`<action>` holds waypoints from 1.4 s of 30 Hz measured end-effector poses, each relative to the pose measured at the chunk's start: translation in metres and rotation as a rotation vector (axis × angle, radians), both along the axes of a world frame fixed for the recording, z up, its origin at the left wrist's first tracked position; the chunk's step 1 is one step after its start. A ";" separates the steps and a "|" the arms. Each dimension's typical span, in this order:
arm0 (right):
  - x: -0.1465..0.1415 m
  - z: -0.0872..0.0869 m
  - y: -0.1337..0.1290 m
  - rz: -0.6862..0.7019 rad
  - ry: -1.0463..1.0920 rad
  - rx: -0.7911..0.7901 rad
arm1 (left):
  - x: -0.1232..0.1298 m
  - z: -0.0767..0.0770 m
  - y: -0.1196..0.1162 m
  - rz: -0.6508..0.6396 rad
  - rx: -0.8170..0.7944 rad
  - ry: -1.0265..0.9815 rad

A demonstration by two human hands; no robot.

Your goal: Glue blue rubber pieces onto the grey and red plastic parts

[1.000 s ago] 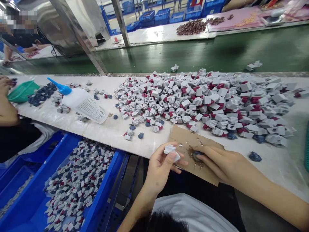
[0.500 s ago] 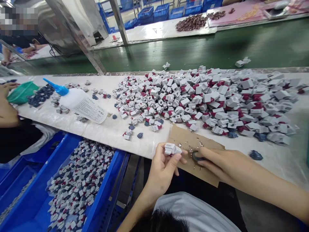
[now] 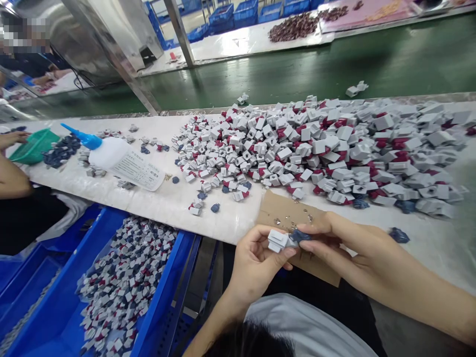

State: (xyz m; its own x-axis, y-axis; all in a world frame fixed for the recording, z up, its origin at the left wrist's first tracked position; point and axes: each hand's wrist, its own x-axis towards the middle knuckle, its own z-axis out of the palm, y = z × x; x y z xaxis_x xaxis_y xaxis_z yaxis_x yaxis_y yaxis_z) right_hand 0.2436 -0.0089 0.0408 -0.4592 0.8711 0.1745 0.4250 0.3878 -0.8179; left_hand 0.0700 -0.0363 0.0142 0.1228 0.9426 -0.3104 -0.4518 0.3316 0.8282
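Observation:
Between the thumb and fingers of my left hand (image 3: 256, 258) is a grey plastic block (image 3: 277, 241) with stepped sides. My right hand (image 3: 330, 238) pinches a small dark blue plastic piece (image 3: 300, 235) against the block's right end. Both hands are over a brown cardboard sheet (image 3: 269, 206) dotted with shiny clear drops. Past the cardboard spreads a large pile of grey and dark red plastic pieces (image 3: 297, 144). One loose dark blue piece (image 3: 399, 235) lies on the table to the right of my right hand.
A white glue bottle (image 3: 122, 161) with a blue nozzle lies on the table at left. Below it stands a blue bin (image 3: 148, 302) of assembled pieces. Another person's arm (image 3: 13, 173) is by a green basket (image 3: 35, 145). A green conveyor belt (image 3: 278, 69) runs behind the table.
My right hand has lifted the dark blue piece from the glue drops on the cardboard and brought it against the grey block. My left hand has shifted slightly right.

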 end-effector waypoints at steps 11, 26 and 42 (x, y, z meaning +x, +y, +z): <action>0.001 0.017 0.011 0.268 -0.070 -0.141 | -0.003 -0.004 -0.009 -0.115 0.046 0.131; -0.043 0.008 0.020 -0.230 0.415 -0.581 | 0.005 -0.008 -0.003 -0.225 0.401 0.491; -0.056 -0.005 -0.003 -0.226 0.589 -0.638 | 0.024 -0.021 0.002 -0.030 0.852 0.795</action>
State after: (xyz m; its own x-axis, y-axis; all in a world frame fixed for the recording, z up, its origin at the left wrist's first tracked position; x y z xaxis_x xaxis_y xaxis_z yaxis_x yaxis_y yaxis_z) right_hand 0.1878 -0.0114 0.0357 -0.2541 0.9417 -0.2207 -0.1204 -0.2572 -0.9588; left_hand 0.0939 -0.0339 -0.0066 0.2045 0.8829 0.4226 0.2934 -0.4672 0.8341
